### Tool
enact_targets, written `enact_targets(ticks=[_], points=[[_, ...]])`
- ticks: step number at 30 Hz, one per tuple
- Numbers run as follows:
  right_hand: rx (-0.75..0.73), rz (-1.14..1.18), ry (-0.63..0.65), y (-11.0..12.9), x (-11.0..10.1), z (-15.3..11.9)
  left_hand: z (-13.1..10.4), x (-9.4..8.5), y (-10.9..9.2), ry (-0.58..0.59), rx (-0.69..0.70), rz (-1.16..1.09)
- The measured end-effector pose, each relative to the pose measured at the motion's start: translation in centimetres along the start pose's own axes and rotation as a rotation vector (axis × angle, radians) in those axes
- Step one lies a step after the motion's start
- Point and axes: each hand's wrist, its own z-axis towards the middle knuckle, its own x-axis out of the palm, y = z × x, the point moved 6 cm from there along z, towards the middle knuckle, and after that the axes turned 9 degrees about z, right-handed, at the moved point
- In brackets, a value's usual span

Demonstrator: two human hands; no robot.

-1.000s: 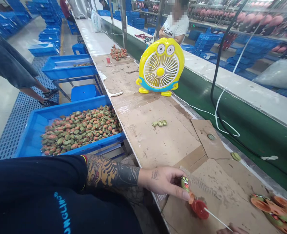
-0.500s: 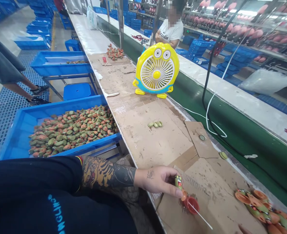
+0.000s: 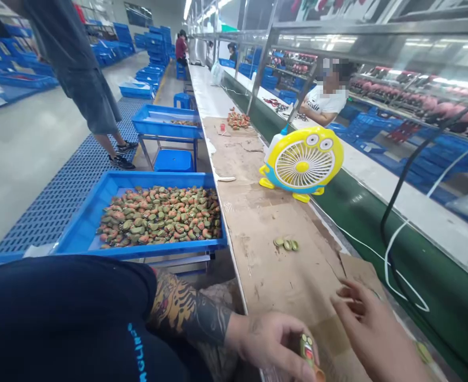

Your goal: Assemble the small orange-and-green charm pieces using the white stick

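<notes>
While the left hand (image 3: pixel 274 339) pinched a small toy (image 3: pixel 306 347) near the fan (image 3: pixel 302 164), the right hand (image 3: pixel 373 329) hung loose, ready to help.

My left hand (image 3: pixel 276 342) sits low at the frame's bottom, tattooed forearm running in from the left, fingers pinched shut. My right hand (image 3: pixel 371 331) hangs just beside it, palm down, fingers loosely curled and spread, gripping nothing visible.
</notes>
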Motion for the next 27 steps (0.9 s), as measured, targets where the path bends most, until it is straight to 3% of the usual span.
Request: enact_targets(ticks=[3, 8, 12, 16, 18, 20, 25, 27], points=[[-0.037, -0.117, 0.114, 4.0, 3.0, 4.7, -1.6, -1.6, -1.2, -0.065, -0.011, 0.036], [-0.113, -0.201, 0.161, 5.5, 7.4, 9.8, -3.3, -3.9, -1.8, -0.142, -0.059, 0.032], [-0.160, -0.256, 0.185, 5.7, 8.7, 10.9, -4.1, -4.9, -2.6, -0.169, -0.034, 0.073], [-0.180, -0.272, 0.228, 5.0, 8.3, 9.3, -4.6, -5.3, -3.7, -0.153, -0.012, 0.138], [-0.172, -0.262, 0.231, 3.5, 6.8, 7.6, -4.7, -5.5, -4.4, -0.142, 0.020, 0.179], [-0.100, -0.264, 0.197, 0.7, 4.1, 5.4, -4.7, -5.8, -4.9, -0.120, 0.048, 0.202], [0.229, -0.422, -0.016, -10.5, -6.4, -1.6, -4.5, -6.1, -5.7, -0.076, 0.060, 0.236], [0.316, -0.503, -0.067, -14.7, -9.3, -4.1, -4.2, -6.0, -6.0, -0.066, 0.055, 0.223]])
